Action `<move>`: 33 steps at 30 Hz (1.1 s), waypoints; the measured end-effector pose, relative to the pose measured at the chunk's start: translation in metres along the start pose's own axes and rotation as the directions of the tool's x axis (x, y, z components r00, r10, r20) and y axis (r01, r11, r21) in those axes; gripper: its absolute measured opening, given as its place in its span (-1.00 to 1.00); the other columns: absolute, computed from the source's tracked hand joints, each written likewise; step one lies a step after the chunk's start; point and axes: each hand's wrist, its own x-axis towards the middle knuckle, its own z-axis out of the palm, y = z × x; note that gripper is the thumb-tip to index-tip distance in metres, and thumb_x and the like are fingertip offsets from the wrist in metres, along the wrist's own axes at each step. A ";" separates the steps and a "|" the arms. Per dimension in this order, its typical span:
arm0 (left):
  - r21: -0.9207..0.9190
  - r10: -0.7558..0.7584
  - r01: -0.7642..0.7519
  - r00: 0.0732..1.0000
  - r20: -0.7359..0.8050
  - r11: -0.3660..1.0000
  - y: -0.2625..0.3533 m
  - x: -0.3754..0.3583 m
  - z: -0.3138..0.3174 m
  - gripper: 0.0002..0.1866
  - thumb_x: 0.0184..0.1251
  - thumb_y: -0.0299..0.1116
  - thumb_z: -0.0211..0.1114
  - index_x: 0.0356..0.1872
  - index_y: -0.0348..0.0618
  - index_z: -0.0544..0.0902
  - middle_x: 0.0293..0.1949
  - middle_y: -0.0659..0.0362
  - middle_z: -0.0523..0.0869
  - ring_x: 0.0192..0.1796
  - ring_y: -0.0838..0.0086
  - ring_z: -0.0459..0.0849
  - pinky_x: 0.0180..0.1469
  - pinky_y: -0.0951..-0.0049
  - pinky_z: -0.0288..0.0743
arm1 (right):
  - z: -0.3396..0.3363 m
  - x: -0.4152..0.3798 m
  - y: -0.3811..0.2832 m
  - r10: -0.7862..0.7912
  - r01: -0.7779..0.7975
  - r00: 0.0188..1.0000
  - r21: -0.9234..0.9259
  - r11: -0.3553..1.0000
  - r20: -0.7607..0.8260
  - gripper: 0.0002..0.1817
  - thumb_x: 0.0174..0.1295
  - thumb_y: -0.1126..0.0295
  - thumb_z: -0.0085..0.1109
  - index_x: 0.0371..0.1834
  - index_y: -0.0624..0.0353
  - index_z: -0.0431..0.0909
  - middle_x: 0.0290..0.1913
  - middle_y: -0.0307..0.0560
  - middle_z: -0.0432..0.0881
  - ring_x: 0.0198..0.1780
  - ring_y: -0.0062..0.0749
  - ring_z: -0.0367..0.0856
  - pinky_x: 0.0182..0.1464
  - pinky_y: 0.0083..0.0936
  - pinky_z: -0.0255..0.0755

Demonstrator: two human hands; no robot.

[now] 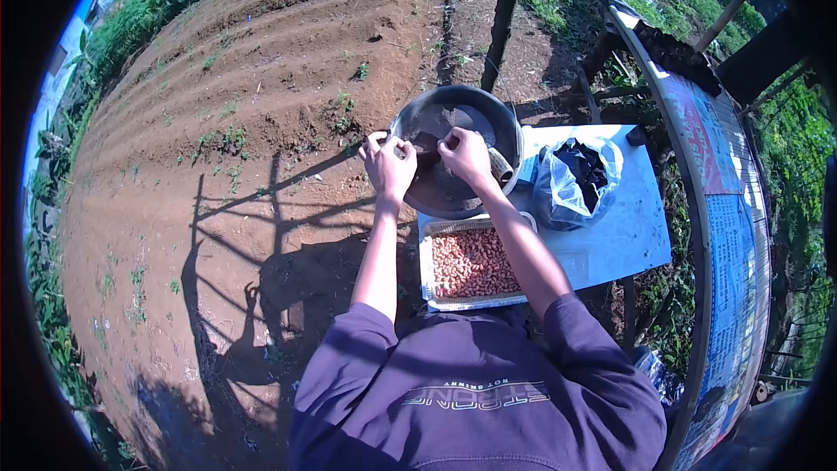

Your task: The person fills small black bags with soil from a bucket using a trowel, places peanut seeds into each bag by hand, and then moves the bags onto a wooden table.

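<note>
My left hand [388, 164] is over the left rim of a round dark basin [516, 155], its fingers curled and pinching. Inside the basin lies dark soil [449, 187]. Opposite, my right hand [466, 155] has its fingertips pressed together. Between both hands is a small dark item [425, 143] that looks like a black plastic bag; the fingers partly cover it. A cylindrical container [500, 164] leans in the basin beside my right wrist. Below my forearms, a light rectangular basket [425, 266] holds many reddish-brown seeds or nuts [471, 263].
A pale table [623, 249] bears the basket and a clear plastic bag [558, 196] stuffed with black plastic [588, 174]. Wooden posts [504, 22] rise behind. A printed banner fence [728, 296] runs along the right. Ridged brown soil [235, 78] stretches to the left.
</note>
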 end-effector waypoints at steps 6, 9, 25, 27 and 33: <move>-0.032 -0.067 0.069 0.996 0.052 0.997 -0.009 -0.011 0.001 -0.78 0.18 -0.21 0.41 -0.46 -0.12 0.65 -0.03 0.07 0.59 0.17 0.16 0.52 0.37 0.02 0.20 | -0.003 -0.009 -0.005 -0.022 0.022 1.000 0.010 1.000 -0.021 -0.76 0.07 0.26 0.38 -0.44 0.25 0.70 -0.46 0.16 0.73 -0.32 0.00 0.77 -0.11 -0.20 0.64; -0.036 -0.110 0.111 0.994 0.029 0.993 -0.010 -0.018 0.002 -0.76 0.20 -0.18 0.41 -0.44 -0.12 0.64 -0.02 0.08 0.58 0.16 0.14 0.52 0.38 0.01 0.19 | 0.001 -0.009 -0.004 0.008 -0.008 1.000 0.027 1.000 0.004 -0.74 0.09 0.23 0.37 -0.43 0.26 0.70 -0.44 0.17 0.73 -0.31 -0.01 0.78 -0.10 -0.21 0.64; -0.317 0.217 -0.153 0.960 0.178 0.936 -0.011 -0.014 -0.007 -0.55 0.36 -0.12 0.39 0.23 0.03 0.61 0.25 0.05 0.61 0.37 0.09 0.43 0.48 0.10 0.14 | -0.004 -0.004 -0.001 0.080 -0.082 0.982 0.004 0.997 0.168 -0.72 0.12 0.19 0.37 -0.35 0.21 0.73 -0.39 0.17 0.75 -0.25 0.00 0.79 -0.09 -0.19 0.64; -0.295 0.230 -0.166 0.953 0.196 0.941 -0.013 -0.015 -0.009 -0.60 0.36 -0.16 0.38 0.19 0.09 0.65 0.25 0.06 0.61 0.37 0.08 0.42 0.47 0.09 0.17 | -0.002 -0.006 -0.003 0.085 -0.088 0.983 0.011 0.996 0.163 -0.72 0.11 0.19 0.38 -0.35 0.21 0.73 -0.39 0.16 0.75 -0.25 0.00 0.79 -0.09 -0.19 0.64; -0.288 0.228 -0.174 0.959 0.165 0.942 -0.019 -0.015 -0.011 -0.86 0.33 -0.23 0.42 -0.16 0.05 0.75 0.17 0.10 0.62 0.31 0.10 0.45 0.38 0.08 0.29 | -0.003 -0.006 0.001 0.017 -0.015 0.994 -0.018 1.000 0.109 -0.74 0.19 0.20 0.35 -0.36 0.22 0.69 -0.45 0.05 0.73 -0.31 -0.10 0.75 -0.13 -0.24 0.60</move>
